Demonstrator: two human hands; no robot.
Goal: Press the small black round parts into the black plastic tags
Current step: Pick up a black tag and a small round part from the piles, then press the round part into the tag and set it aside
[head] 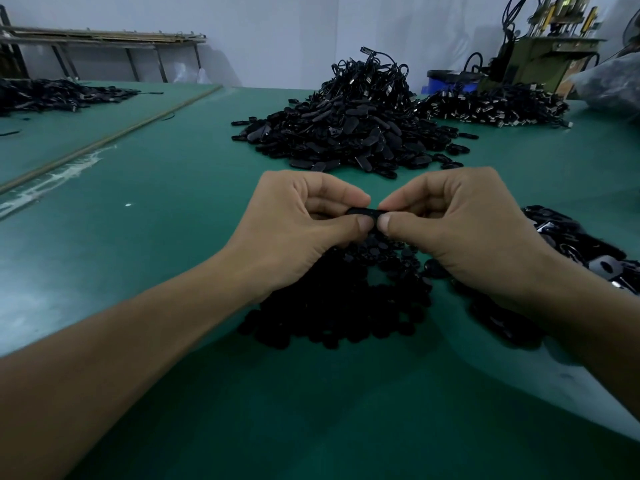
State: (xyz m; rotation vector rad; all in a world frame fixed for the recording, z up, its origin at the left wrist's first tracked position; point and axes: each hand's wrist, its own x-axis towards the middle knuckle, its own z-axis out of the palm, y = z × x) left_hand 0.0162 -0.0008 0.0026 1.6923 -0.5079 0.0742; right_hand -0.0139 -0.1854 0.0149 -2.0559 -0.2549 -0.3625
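The black tag point(367, 212) sits pinched between your left hand point(294, 230) and right hand point(460, 230), thumbs nearly touching above the pile of round parts point(346, 306): pressing step likely underway, so next squeeze until 1 part seats flush.

Green table surface point(173, 188) fills most of the frame. A thin strip point(114, 136) runs diagonally across its left part, with a white smear point(59, 174) just beside it. Upper left: metal rack point(104, 39) against the pale wall point(277, 29). Upper right: green machine point(540, 53), blue bin point(446, 85) and a heap of black cables with metal connectors point(495, 105).
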